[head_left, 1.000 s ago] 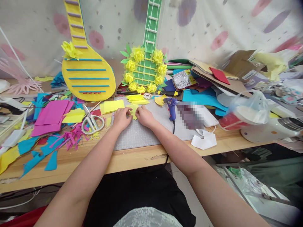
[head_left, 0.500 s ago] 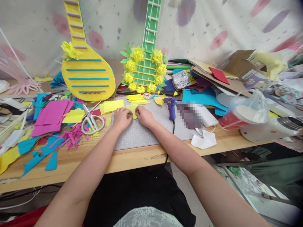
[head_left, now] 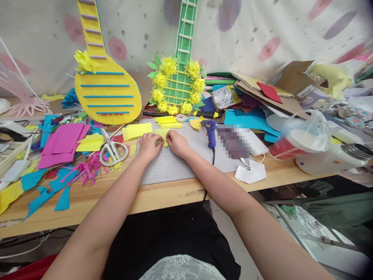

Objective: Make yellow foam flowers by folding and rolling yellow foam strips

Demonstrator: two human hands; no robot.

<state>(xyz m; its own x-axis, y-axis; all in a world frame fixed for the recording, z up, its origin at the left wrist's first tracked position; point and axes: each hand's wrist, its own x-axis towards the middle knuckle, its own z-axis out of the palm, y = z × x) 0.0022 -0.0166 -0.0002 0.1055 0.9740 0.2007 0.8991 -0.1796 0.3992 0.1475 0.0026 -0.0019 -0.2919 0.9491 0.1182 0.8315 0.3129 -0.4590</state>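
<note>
Between my fingertips is a small piece of yellow paper, just above the grey cutting mat. My left hand pinches its left side, and my right hand pinches its right side. Part of the piece is hidden behind my fingers. A stack of yellow paper sheets lies left of my left hand, and folded yellow strips lie behind both hands. To the right a purple glue gun rests on the mat, and white-handled scissors lie to the left.
Yellow and green paper instruments with yellow flowers stand against the curtain. Magenta sheets and blue scraps lie left. A white mask, a bagged cup and a white bottle are right. The glue gun's cord runs over the table edge.
Almost nothing differs. Both hands stay pinched on the yellow paper piece in the same place, while the view shifts very slightly.
</note>
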